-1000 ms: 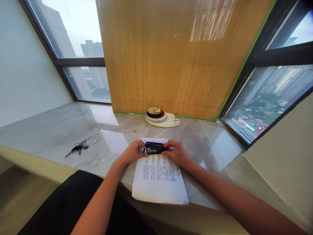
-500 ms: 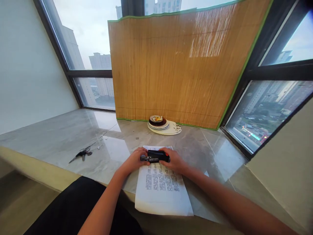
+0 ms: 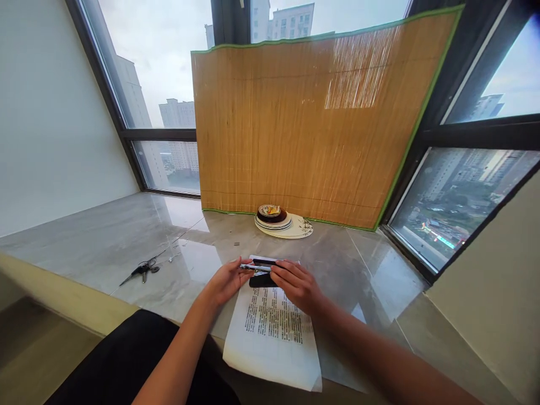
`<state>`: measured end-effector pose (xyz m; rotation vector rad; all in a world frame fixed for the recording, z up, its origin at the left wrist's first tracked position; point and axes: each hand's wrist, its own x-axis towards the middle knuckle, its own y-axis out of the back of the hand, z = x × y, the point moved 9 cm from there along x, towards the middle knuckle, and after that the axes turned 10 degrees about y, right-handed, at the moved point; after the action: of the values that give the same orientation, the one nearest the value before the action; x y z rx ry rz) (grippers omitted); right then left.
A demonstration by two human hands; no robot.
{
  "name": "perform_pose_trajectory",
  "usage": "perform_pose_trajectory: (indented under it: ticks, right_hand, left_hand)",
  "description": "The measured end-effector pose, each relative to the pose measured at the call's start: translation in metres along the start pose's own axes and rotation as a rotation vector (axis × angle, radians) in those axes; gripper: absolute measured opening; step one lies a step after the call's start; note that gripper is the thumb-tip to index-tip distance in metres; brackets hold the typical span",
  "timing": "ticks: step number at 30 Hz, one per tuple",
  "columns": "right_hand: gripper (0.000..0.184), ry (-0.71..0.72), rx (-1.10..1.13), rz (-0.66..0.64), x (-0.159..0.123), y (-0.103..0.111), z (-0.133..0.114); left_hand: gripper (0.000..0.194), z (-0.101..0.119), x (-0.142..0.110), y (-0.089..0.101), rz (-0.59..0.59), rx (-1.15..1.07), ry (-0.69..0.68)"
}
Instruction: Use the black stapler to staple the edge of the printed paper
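A black stapler [image 3: 262, 280] is held over the upper part of a printed sheet [image 3: 274, 354]. Its body looks parted, and a silver metal strip shows between the dark halves. My left hand [image 3: 225, 280] pinches the left end of that strip between thumb and fingers. From the right, my right hand [image 3: 298, 284] grips the stapler, its fingers lying over the right end and hiding it. Lines of small print run across the sheet below, and its near end sticks out past the ledge's front edge.
On the stone ledge [image 3: 337, 270] lie several keys with a dark pointed tool [image 3: 141, 271] at left. Stacked plates [image 3: 301, 226] stand at the back before a bamboo mat [image 3: 295, 135] leaning against the window. A small grey piece [image 3: 237, 244] lies behind my left hand.
The stapler has turned and come apart, showing its silver strip. My right hand has shifted from its end to over it. The sheet's near end has moved a little left and toward me.
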<state>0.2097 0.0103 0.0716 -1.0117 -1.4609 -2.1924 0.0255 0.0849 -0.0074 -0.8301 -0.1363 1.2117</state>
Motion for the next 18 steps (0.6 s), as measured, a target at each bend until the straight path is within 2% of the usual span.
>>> perform_pose_trajectory:
  ticks: [3,5,7,10,13,16,18]
  right_hand:
    - [0.039,0.028,0.040,-0.017,-0.001,0.002,0.000]
    - [0.039,-0.012,0.084,-0.007,0.000,0.004,0.004]
    - [0.037,-0.176,0.110,0.085,0.001,0.009,0.017]
    - [0.027,-0.578,0.182,0.221,-0.014,0.008,0.042]
    - [0.029,-0.856,0.385,0.148,-0.033,-0.017,0.053]
    - [0.028,-0.926,0.552,0.015,-0.041,-0.038,0.056]
    - [0.028,-0.919,0.605,-0.034,-0.042,-0.045,0.060]
  left_hand:
    - [0.021,-0.002,0.000,0.002,0.050,-0.069,0.022]
    - [0.022,-0.001,-0.002,0.002,0.063,-0.070,0.024]
    - [0.027,0.003,-0.004,0.007,0.097,-0.059,0.009]
    - [0.032,0.022,-0.010,0.028,0.229,-0.052,-0.110]
    - [0.021,0.045,-0.020,0.040,0.302,0.015,-0.269]
    - [0.011,0.053,-0.024,0.033,0.293,0.167,-0.331]
    - [0.020,0.050,-0.023,0.023,0.264,0.278,-0.320]
